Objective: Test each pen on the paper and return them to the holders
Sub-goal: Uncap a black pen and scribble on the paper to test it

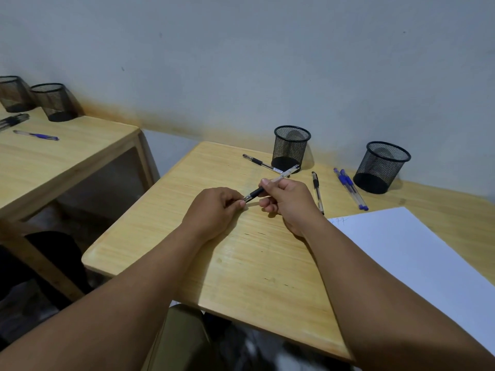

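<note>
My right hand grips a black-grip clear pen by its barrel above the desk. My left hand pinches the pen's tip end, where a cap may be; I cannot tell. Two black mesh holders stand at the back, one in the middle and one to the right, both looking empty. A black pen lies left of the middle holder, another black pen lies right of my right hand, and two blue pens lie beside the right holder. The white paper lies at right with faint scribbles.
A second wooden desk stands to the left with two more mesh holders, a blue pen and some dark pens. A gap separates the desks. The wall runs close behind the holders.
</note>
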